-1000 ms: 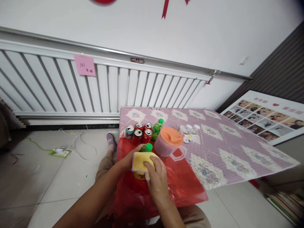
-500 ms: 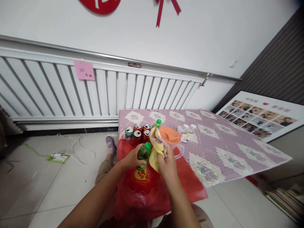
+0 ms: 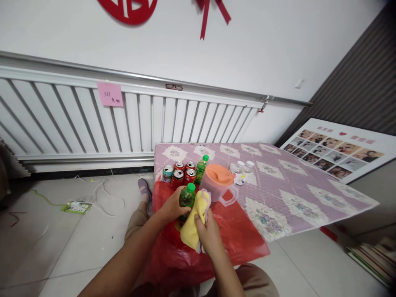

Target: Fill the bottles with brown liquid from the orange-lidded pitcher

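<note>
The green-capped bottle [image 3: 187,199] is positioned over the near part of the red plastic sheet [image 3: 243,235]; its lower portion is covered by the cloth and fingers, so contact between base and sheet cannot be determined. The left hand [image 3: 173,206] is clamped around the bottle's left side. The right hand [image 3: 210,233] grips a folded yellow cloth [image 3: 192,231], held against or just in front of the bottle's right side. The two hands are apart, with bottle and cloth between them. Beyond the bottle stand four red cans [image 3: 177,180], one teal can [image 3: 167,174] at their left, and a second green bottle [image 3: 201,169]. A clear jug [image 3: 212,190] with an orange lid [image 3: 220,175] stands to the right, on the table [image 3: 272,202] with its purple floral cover. A white radiator [image 3: 192,121] lines the wall behind
</note>
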Demonstrator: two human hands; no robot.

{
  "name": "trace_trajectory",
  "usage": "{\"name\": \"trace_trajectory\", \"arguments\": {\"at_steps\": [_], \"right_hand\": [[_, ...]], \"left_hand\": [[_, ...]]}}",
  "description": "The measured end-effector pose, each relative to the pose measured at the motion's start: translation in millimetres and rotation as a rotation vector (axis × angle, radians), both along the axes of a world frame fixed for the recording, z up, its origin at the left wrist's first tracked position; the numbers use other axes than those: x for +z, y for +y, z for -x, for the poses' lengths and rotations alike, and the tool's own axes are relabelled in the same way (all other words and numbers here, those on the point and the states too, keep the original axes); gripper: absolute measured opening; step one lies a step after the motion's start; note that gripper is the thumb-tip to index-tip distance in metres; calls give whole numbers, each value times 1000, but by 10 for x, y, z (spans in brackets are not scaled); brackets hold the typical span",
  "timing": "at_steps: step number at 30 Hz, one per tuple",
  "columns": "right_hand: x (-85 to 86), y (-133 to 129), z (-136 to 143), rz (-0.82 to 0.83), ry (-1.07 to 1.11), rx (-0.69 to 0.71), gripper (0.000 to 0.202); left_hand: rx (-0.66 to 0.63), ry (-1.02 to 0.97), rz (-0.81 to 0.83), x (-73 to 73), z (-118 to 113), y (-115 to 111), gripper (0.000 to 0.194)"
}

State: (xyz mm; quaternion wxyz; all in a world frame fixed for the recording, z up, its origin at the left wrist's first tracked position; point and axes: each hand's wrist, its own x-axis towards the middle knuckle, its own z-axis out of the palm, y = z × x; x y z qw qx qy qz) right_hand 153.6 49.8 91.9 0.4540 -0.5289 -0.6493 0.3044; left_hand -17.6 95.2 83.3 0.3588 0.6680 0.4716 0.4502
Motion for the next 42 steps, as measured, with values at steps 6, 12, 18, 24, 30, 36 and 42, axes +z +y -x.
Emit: {"name": "trace_trajectory", "arguments": {"at_steps": [6,12,18,24,30,36,42], "right_hand": [[130,-3,-111,126,144,-85,46],[198,138,-109,-34,12,-117,42],[153,92,73,-177,-74,-47,34],[106,-87,159,-353,-340,-46,41],[70,-29,54,-409,-396,-62,43],[31,29,-7,-432,-418,-62,40],[34,18,1,-483,-465,-70,40]], "left_hand": [[269,84,-70,-21,-194,-149,89],[196,61,-64,29,-188,-233,89],[99,14,-9,75,-93,-260,83],[229,22,-18,19,-155,-235,76],[76,30,-37,102,-66,-215,82],[-113,3,41,223,90,-218,82],[64,-46,29,29,-59,-178,76]]}}
